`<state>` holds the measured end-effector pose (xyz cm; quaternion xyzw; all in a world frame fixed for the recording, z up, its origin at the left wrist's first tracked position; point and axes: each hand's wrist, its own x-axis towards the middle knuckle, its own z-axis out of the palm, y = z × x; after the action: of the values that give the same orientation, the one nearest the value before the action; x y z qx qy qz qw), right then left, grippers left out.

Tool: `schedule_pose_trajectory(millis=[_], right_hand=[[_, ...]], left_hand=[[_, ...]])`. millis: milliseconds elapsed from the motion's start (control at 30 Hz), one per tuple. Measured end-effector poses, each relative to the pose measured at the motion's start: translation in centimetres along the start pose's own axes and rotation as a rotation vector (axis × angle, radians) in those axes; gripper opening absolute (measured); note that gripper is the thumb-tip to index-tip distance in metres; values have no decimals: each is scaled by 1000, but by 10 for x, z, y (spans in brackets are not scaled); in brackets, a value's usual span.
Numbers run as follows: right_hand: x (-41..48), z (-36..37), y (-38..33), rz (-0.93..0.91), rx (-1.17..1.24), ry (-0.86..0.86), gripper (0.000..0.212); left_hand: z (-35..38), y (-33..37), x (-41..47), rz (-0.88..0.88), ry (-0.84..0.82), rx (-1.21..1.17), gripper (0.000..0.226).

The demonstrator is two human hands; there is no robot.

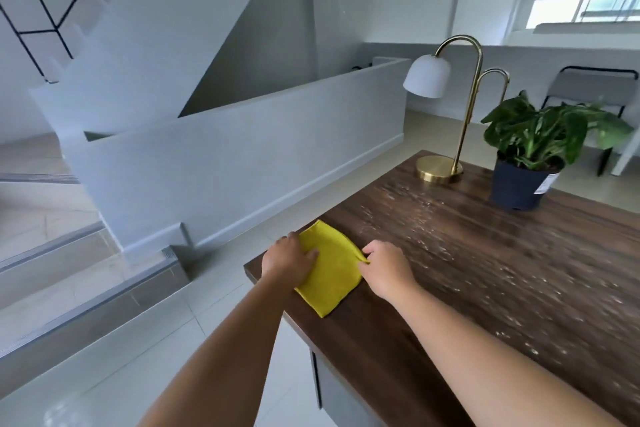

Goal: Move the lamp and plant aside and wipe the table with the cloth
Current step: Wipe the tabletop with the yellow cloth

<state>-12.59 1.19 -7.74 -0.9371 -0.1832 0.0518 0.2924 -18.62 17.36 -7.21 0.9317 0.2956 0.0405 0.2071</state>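
Both forearms reach to the yellow cloth (329, 270) at the table (450, 305) corner, left hand (287, 260) pressing it flat, right hand (386, 269) pinching its edge; lamp (446, 107) and plant (533, 149) beyond the cloth probably need moving before the dusty top is wiped.

- This was a home, an open living area around a dark wooden table (485, 270).
- On the table's far end stood a brass lamp (446, 114) and a potted plant (533, 152) (price label on the pot).
- Left of the table rose a white staircase (104, 62) with a black railing.
- Beyond the table stood a grey chair (595, 87), over pale floor tiles.
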Motion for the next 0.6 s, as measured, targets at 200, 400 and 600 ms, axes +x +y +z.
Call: schedule_pose_trajectory(millis=[200,400,600], right_hand=[[0,-24,0,51,-2,-64,13],[5,-102,45,160,311,100,8],[-7,-179,122,382,441,479,13]], left_hand=[[-23,23,13,105,-82,-91,34],[-32,108,26,327,-167,-375,40],[19,224,20,443,-457,-565,36]])
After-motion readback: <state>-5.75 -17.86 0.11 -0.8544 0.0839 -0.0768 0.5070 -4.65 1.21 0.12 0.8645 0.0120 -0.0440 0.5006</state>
